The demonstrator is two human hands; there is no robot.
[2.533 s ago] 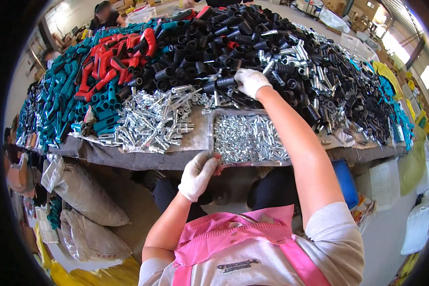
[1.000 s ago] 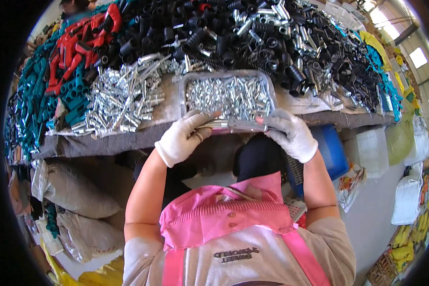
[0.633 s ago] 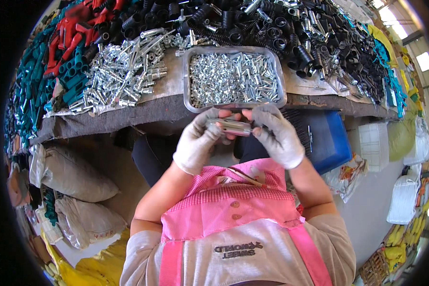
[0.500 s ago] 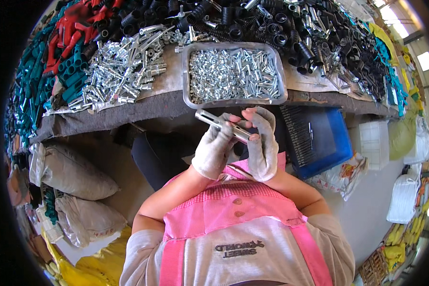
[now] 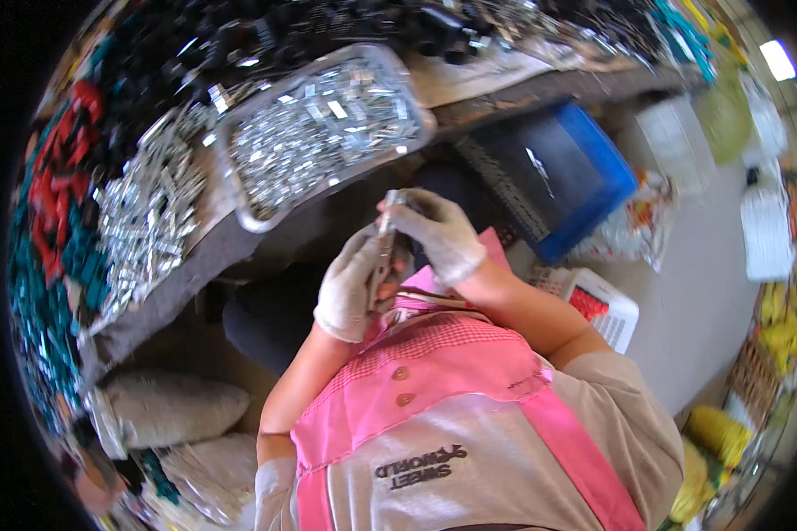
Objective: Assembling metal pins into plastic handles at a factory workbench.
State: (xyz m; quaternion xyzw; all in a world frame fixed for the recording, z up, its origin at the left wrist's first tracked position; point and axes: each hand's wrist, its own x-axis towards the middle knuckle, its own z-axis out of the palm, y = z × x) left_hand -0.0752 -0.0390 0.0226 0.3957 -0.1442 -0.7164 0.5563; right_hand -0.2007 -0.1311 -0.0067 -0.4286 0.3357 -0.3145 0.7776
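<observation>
**Where two gloved hands meet, a slim metal tube stands on end between them**

Because its surface is bright and bare, the metal tube (image 5: 386,243) looks stiff and rather slippery, with modest weight for its size and little risk of breaking. Smooth metal under knitted fabric could turn or slide, so a wrap around the lower length, with fingertips steadying the upper end, seems the surest hold. The left hand (image 5: 349,288) does the wrapping, its fingers curled about the lower part; the right hand (image 5: 443,237) pinches near the top. Blur hides how firmly either presses, and any fine detail on the tube.

Just below the grip spreads the pink apron (image 5: 425,372). Beyond the grip, up and to its left, a clear tray (image 5: 255,221) at the table's edge holds small metal pieces (image 5: 319,133). Farther left of the grip lies a heap of silver parts (image 5: 146,212), with red parts (image 5: 62,181) past it. To the grip's right, beneath the table's edge, sits a blue bin (image 5: 607,181).
</observation>
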